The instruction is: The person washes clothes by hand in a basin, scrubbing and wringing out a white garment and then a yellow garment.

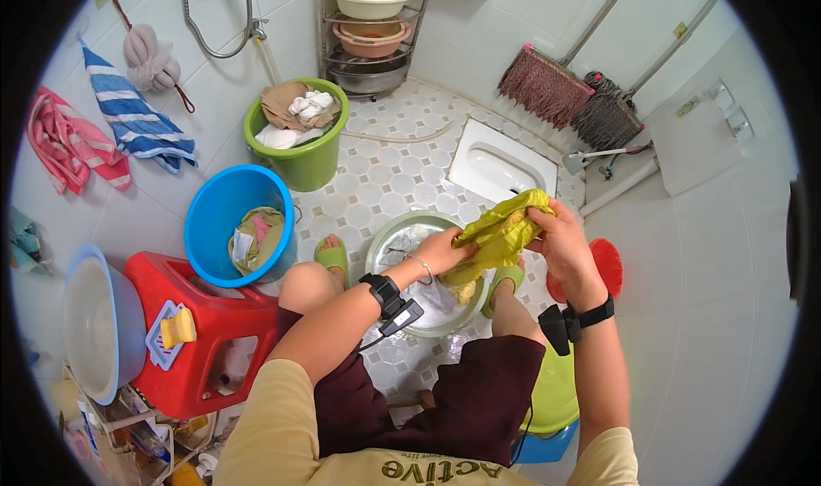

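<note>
A wet-looking yellow-green garment (494, 236) is stretched between my two hands above a pale green basin (377, 242). My left hand (444, 250) grips its lower left part, and my right hand (557, 229) pinches its upper right edge. Part of the cloth hangs down towards the basin's right side. Inside the basin lies white or pale cloth (436, 303) in water with suds. A smaller pale yellow piece (464, 292) shows below the garment; I cannot tell whether it belongs to it.
A blue bucket (199, 229) and a green bucket (308, 165) hold clothes at the left. A red plastic stool (211, 313) bears a soap dish with yellow soap (178, 327). Beyond the basin is a squat toilet (507, 162); mops (545, 88) lean at the wall.
</note>
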`<state>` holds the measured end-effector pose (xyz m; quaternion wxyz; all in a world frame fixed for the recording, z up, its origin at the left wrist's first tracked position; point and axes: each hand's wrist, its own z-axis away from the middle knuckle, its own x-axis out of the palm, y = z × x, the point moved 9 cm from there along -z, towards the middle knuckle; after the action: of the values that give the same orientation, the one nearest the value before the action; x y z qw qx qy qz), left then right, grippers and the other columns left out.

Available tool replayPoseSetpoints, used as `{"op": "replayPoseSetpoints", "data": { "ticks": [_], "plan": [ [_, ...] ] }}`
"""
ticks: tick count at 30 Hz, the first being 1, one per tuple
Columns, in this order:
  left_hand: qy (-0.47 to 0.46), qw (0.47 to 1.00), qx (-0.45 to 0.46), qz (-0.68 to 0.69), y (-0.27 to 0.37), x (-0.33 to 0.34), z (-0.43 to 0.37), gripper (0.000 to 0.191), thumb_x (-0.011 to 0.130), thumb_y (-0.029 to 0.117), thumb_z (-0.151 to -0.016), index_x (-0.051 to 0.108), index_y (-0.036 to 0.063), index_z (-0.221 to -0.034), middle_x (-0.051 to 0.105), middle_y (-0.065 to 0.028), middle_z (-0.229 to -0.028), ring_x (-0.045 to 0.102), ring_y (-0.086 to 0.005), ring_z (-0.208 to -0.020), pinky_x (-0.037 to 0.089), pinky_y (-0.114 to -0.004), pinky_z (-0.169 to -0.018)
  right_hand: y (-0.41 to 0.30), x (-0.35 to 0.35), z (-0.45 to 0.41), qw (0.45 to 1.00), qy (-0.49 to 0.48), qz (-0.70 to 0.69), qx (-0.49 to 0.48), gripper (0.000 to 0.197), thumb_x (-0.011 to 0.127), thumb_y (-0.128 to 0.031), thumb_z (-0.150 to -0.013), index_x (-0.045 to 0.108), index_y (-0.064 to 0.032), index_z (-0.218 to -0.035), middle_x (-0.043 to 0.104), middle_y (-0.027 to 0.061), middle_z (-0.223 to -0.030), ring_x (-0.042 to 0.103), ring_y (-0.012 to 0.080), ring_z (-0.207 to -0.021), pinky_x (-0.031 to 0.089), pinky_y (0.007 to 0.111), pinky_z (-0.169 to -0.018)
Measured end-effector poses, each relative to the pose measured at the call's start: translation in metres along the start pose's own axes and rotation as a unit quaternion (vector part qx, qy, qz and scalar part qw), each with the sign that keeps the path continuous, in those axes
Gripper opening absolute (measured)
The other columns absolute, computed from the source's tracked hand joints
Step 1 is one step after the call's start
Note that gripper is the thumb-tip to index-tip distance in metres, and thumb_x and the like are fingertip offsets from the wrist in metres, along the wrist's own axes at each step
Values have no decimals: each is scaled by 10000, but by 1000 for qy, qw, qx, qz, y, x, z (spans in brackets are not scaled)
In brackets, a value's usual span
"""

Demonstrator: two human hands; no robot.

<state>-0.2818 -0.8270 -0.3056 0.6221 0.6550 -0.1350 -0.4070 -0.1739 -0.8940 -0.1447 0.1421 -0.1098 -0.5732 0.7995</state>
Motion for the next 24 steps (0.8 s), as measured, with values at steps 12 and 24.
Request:
{"op": "replayPoseSetpoints", "data": {
  "ticks": [12, 24],
  "plan": [
    [65, 987, -49, 137, -25, -41, 7, 222, 511, 170, -832, 507, -19, -947, 599, -97, -762, 590, -165, -628, 478, -275, -534, 87, -59, 1, 991, 65, -95, 67, 227, 401, -122, -916, 511, 6, -1068, 595, 101, -966, 601, 197, -809, 525, 296, -698],
    [109, 950, -140, 257, -31, -66, 9, 346, 606, 153, -773, 461, 14, -1055, 556, -71, -858, 534, -134, -758, 439, -260, -637, 187, -35, -60, 851, -94, 483, -182, 406, 558, -46, -711, 533, -124, -1109, 554, 100, -725, 598, 238, -709, 503, 326, -681]
  ]
}}
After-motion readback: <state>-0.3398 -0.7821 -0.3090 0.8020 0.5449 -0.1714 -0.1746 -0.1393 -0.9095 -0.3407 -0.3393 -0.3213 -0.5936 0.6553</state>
